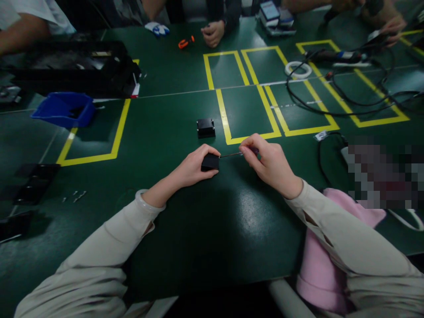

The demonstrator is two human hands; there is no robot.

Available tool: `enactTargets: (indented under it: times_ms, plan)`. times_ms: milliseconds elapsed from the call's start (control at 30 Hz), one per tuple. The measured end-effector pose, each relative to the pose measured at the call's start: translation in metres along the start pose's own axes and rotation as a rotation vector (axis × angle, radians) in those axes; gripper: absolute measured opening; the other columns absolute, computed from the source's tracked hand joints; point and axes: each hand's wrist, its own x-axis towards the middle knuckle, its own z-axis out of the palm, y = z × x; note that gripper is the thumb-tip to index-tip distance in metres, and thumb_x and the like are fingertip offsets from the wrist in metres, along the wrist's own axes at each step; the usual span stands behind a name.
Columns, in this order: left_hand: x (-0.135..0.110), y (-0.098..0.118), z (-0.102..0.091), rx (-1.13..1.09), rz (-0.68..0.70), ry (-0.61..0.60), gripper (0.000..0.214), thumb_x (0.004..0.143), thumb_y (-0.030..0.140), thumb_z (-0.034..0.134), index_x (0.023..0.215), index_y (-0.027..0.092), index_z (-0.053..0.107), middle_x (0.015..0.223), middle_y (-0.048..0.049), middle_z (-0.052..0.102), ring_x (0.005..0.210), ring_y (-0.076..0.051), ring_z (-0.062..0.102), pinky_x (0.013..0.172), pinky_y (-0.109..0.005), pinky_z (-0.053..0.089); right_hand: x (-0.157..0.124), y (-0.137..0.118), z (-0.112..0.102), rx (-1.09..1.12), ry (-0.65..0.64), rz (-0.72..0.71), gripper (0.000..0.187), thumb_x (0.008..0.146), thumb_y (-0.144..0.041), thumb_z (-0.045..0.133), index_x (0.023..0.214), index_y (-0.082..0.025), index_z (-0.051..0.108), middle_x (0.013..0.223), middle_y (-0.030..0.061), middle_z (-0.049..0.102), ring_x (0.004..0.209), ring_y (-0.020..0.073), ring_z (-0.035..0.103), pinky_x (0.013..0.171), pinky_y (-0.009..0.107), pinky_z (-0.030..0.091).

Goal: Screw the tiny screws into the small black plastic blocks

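Note:
My left hand [194, 166] grips a small black box [210, 163] on the green table, thumb and fingers around its sides. In my right hand [268, 161] is a screwdriver [231, 155] with a thin metal shaft, held level and pointing left. Its tip meets the right edge of the box, near the upper corner. Most of the screwdriver's handle is hidden by my fingers. Just beyond my left hand sits a second black box [206, 128], with small shiny spots at its corners.
Small metal parts [79, 196] and black plates [36, 183] lie left, below a blue bin [66, 109] and a long black housing [76, 68]. An orange-handled screwdriver [186, 42] lies near a co-worker's hand [213, 33]. Black cables [341, 112] loop at right; pink cloth [323, 265] lies by my right sleeve.

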Motion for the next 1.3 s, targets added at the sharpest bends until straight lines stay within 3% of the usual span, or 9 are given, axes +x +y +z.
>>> enactTargets:
  times_ms: [167,333,633,833,1033,1300]
  plan:
    - [0.0,0.0005,-0.0003,-0.001,-0.005,0.002,0.036,0.085,0.027,0.07,0.116,0.02,0.055,0.114,-0.0064,0.063,0.106,-0.023,0.064,0.093,-0.037,0.051,0.0002,-0.0005,0.0004,0.005,0.009,-0.007,0.013,0.098,-0.026,0.051,0.107,-0.02,0.059,0.09,0.004,0.067,0.074,0.0156,0.064,0.066,0.027,0.041]
    - [-0.0004,-0.0004,0.0004,0.003,0.005,0.003,0.036,0.085,0.027,0.071,0.117,0.02,0.055,0.115,-0.0064,0.063,0.108,-0.023,0.064,0.095,-0.037,0.051,0.0008,0.0008,-0.0004,-0.02,0.005,0.045,0.016,0.098,-0.033,0.054,0.092,-0.02,0.059,0.076,0.0019,0.065,0.066,0.0156,0.061,0.063,0.027,0.038]
    - [0.0,-0.0008,0.0011,0.003,0.015,0.018,0.036,0.084,0.025,0.071,0.116,0.019,0.056,0.114,-0.0058,0.063,0.106,-0.022,0.064,0.094,-0.035,0.05,0.0002,0.0001,0.0001,0.0,0.01,-0.035,0.014,0.097,-0.024,0.053,0.106,-0.018,0.061,0.085,0.003,0.067,0.071,0.0142,0.064,0.066,0.025,0.042]
    - [-0.0008,-0.0007,0.001,0.006,0.022,0.016,0.036,0.085,0.025,0.072,0.117,0.019,0.056,0.115,-0.0057,0.062,0.107,-0.022,0.063,0.094,-0.034,0.05,-0.0002,-0.0009,-0.0018,-0.07,-0.022,-0.019,0.019,0.1,-0.032,0.053,0.093,-0.018,0.064,0.076,0.0023,0.068,0.064,0.0142,0.061,0.064,0.026,0.038]
    - [-0.0007,-0.0023,0.0018,0.009,0.033,0.021,0.036,0.085,0.025,0.072,0.117,0.019,0.055,0.114,-0.0056,0.062,0.106,-0.022,0.063,0.094,-0.034,0.05,-0.0016,-0.0033,-0.0006,-0.043,-0.001,-0.05,0.024,0.097,-0.025,0.051,0.116,-0.015,0.062,0.08,0.0023,0.067,0.068,0.0151,0.065,0.065,0.025,0.042]
    - [-0.0005,-0.0009,0.0013,0.01,0.023,0.019,0.037,0.085,0.025,0.072,0.117,0.019,0.055,0.115,-0.0058,0.062,0.107,-0.022,0.063,0.094,-0.035,0.05,-0.0001,-0.0042,-0.0032,-0.079,-0.067,0.012,0.02,0.099,-0.033,0.052,0.097,-0.018,0.064,0.076,0.003,0.068,0.064,0.0156,0.063,0.063,0.026,0.039]
